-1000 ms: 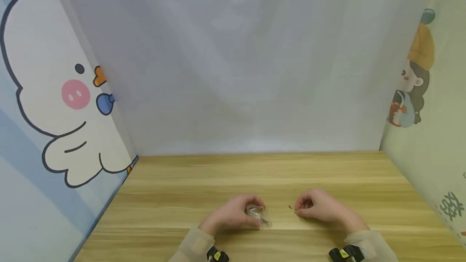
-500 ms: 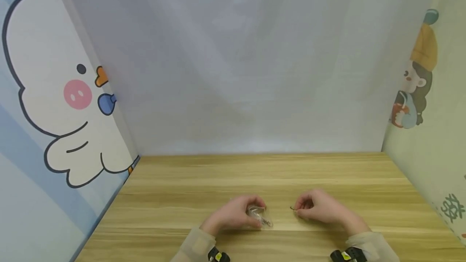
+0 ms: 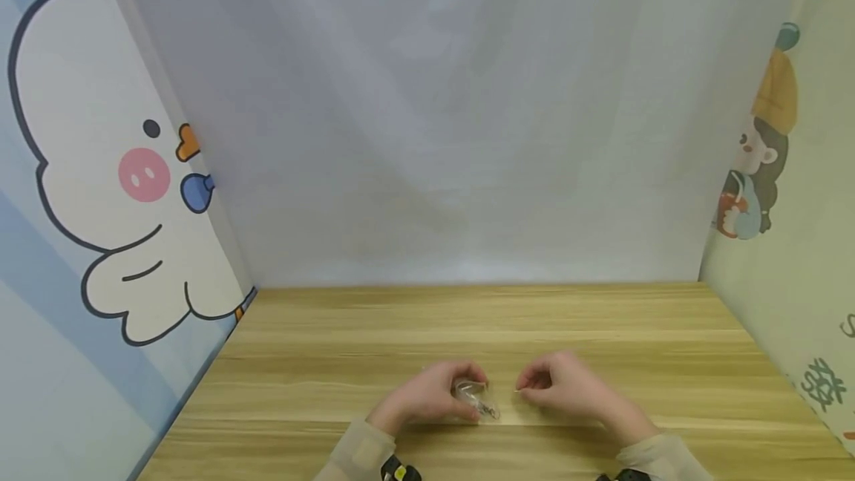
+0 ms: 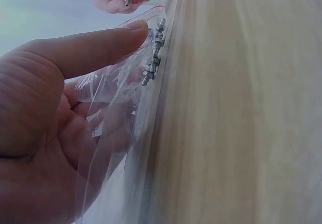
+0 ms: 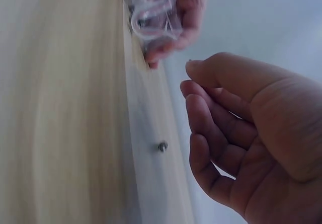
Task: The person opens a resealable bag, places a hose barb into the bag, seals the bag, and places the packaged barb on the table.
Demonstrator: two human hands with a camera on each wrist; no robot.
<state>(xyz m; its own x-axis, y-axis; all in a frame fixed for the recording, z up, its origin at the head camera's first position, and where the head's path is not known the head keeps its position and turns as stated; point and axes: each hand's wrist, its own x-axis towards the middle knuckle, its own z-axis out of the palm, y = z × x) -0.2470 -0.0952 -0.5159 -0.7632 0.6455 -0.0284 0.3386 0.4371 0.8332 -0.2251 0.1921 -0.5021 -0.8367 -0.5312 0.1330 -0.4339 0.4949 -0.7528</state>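
Observation:
In the left wrist view, my left hand (image 4: 55,88) holds a clear zip bag (image 4: 113,103) between thumb and fingers. Several small silvery metal fittings (image 4: 154,58), shaped like grease nipples, lie along the bag near its red-lined mouth. My right hand (image 3: 568,388) is a short way to the right of the bag, thumb and index finger pinching one more small metal fitting (image 4: 128,2); only its tip shows above the thumb in the right wrist view. A separate metal fitting (image 5: 162,146) rests on the table below my right hand, hidden behind that hand in the head view.
The wood-grain table (image 3: 320,332) runs back to a plain pale curtain (image 3: 427,132). Side panels with a white cartoon bird (image 3: 87,132) and a cartoon child (image 3: 761,147) stand at left and right.
My right hand has moved left, closer to the bag, and now covers the spot where a small dark fitting showed beside its fingertips. The left hand and bag stay nearly still.

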